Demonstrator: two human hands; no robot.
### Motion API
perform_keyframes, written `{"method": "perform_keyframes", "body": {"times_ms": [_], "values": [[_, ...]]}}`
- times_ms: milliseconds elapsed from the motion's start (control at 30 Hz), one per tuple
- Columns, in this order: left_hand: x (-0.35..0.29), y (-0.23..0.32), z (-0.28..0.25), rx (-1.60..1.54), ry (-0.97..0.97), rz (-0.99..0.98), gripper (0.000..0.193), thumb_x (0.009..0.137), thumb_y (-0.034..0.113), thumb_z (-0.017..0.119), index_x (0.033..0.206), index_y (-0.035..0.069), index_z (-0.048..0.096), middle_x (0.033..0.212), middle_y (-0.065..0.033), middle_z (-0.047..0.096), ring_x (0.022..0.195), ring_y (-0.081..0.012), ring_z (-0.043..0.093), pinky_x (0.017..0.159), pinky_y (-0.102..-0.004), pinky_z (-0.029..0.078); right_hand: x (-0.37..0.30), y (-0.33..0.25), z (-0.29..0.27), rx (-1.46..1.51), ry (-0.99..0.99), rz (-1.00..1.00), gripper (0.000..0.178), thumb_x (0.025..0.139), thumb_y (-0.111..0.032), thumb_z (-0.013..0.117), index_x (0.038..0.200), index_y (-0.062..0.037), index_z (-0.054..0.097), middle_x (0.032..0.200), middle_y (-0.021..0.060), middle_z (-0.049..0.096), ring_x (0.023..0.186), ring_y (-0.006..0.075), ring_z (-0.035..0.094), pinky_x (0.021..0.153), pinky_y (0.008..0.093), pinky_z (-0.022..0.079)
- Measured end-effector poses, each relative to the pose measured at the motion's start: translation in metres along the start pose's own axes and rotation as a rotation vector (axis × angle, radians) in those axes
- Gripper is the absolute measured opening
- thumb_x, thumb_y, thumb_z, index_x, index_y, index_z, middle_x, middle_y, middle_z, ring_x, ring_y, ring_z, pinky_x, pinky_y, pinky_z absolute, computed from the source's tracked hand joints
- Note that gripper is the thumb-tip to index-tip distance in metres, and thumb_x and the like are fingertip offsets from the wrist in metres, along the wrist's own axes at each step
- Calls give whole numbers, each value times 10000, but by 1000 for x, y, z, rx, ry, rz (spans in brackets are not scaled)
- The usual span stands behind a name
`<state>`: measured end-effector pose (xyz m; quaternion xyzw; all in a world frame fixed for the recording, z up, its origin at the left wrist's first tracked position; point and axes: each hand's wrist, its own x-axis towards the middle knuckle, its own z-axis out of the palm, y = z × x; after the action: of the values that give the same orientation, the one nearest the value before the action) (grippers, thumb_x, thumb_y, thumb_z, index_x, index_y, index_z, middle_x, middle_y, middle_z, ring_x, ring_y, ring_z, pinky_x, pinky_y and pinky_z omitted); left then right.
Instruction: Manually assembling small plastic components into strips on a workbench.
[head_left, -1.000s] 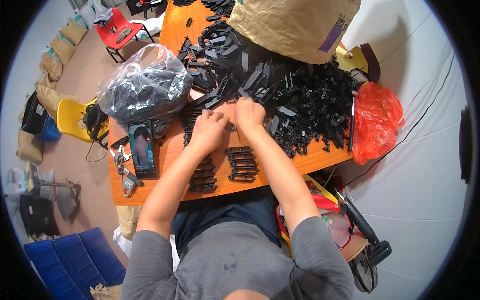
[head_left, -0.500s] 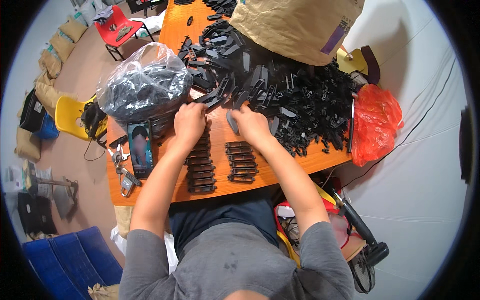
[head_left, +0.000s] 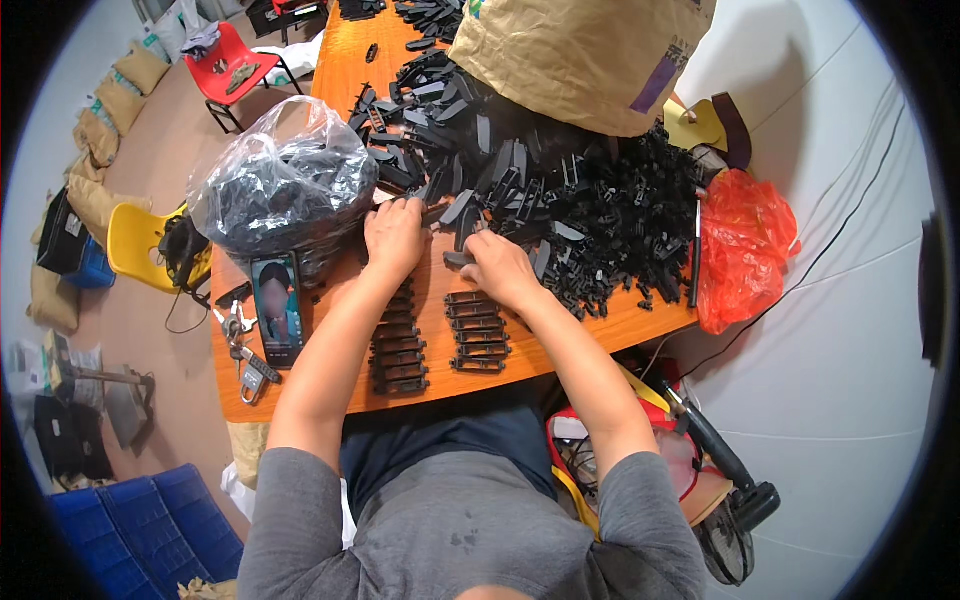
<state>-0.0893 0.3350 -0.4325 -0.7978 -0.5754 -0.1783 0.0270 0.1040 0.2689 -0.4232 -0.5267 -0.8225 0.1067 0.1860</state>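
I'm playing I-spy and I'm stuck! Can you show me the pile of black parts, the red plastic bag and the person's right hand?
Pile of black parts (head_left: 600, 195): head view, middle of the heap.
Red plastic bag (head_left: 745, 252): head view, its crumpled middle.
Right hand (head_left: 501, 268): head view, back of the hand.

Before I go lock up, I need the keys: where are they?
In the head view, the keys lie at the left edge of the orange-brown table, just left of the phone and above the padlock.
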Motion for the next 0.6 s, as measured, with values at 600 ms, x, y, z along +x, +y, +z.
{"method": "perform_keyframes", "body": {"times_ms": [600], "values": [[-12,2,-16,-243,-137,6,258,778,208,702,989,116,583,827,-111,680,883,-301,658,766,-450,471,-16,-1,-2,68,26,22,221,791,-193,747,890,-61,600,947,116,626,1002,309,613,807,430,522]]}}
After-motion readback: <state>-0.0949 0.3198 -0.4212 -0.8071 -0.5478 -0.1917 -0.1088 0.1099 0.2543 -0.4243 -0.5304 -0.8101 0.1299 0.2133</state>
